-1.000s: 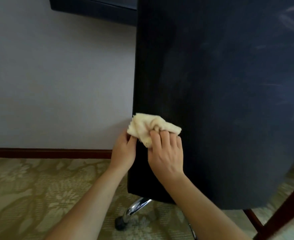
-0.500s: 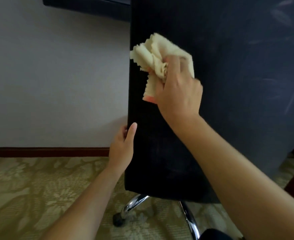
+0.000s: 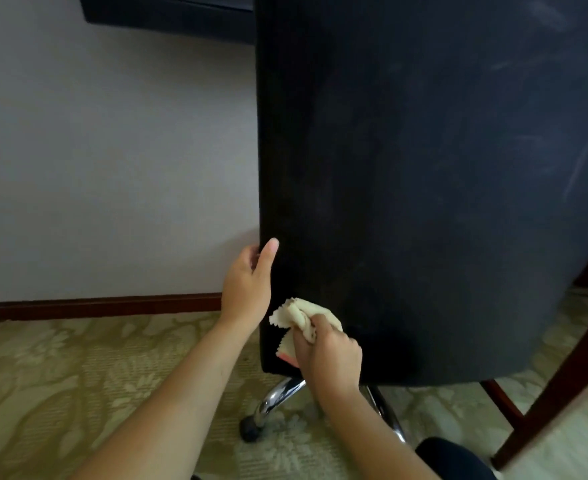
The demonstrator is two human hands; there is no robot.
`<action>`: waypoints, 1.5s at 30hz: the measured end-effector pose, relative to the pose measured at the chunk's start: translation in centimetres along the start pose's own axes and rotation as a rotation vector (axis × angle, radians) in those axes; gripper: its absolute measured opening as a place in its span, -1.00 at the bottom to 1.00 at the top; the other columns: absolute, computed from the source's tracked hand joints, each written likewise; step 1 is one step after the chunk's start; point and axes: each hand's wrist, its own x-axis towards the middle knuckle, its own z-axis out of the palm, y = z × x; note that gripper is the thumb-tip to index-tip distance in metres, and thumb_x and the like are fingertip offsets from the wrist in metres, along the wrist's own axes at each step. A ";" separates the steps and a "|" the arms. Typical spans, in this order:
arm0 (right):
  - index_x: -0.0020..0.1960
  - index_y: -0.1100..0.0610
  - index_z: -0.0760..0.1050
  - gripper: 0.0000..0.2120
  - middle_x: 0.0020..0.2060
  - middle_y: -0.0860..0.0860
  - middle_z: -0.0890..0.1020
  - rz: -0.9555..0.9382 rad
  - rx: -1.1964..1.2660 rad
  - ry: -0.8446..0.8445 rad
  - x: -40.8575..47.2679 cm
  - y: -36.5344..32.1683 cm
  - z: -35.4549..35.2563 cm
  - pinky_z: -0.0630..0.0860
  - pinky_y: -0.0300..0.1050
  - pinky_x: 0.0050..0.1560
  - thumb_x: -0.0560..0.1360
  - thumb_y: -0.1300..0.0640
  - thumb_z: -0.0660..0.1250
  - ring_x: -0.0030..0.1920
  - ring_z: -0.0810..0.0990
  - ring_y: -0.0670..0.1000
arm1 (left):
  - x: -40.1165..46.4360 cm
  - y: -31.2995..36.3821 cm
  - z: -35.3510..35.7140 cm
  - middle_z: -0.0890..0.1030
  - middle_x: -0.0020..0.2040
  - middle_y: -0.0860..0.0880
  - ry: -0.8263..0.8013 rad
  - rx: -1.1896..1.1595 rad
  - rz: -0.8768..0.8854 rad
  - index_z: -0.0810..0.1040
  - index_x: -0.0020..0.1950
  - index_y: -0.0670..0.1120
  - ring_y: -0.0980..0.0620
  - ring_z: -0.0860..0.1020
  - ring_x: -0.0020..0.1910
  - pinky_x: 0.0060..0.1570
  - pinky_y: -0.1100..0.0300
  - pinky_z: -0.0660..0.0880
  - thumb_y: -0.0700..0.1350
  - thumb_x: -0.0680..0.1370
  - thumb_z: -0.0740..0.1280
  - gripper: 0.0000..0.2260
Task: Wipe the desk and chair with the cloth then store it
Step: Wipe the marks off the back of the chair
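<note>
The black backrest of the chair [image 3: 424, 168] fills the middle and right of the view, seen from behind. My right hand [image 3: 329, 355] presses a crumpled cream cloth [image 3: 297, 315] against the backrest's lower left corner. My left hand [image 3: 247, 282] grips the backrest's left edge just above, thumb on the back face and fingers wrapped around the side. The desk's dark underside [image 3: 168, 15] shows at the top left.
Chrome chair legs with a black caster [image 3: 251, 427] stand on the patterned green carpet [image 3: 43, 393]. A white wall with a dark wood baseboard [image 3: 95, 306] lies on the left. Dark wooden legs [image 3: 562, 393] slant at the right.
My right hand swept the cloth up the backrest's left side, then back down to the lower corner. My left hand let go of the cloth and now holds the chair's edge.
</note>
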 end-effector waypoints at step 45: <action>-0.21 0.17 0.60 -0.73 -0.37 0.07 0.66 0.535 1.004 0.122 5.0 -6.7 -5.3 0.61 0.02 -0.34 0.56 0.04 0.29 -0.35 0.66 0.07 | -0.2 -0.9 0.8 0.64 -0.08 0.10 -0.007 -0.124 0.017 0.55 0.08 0.01 0.23 0.59 -0.11 -0.19 0.32 0.44 0.26 0.59 0.17 -0.64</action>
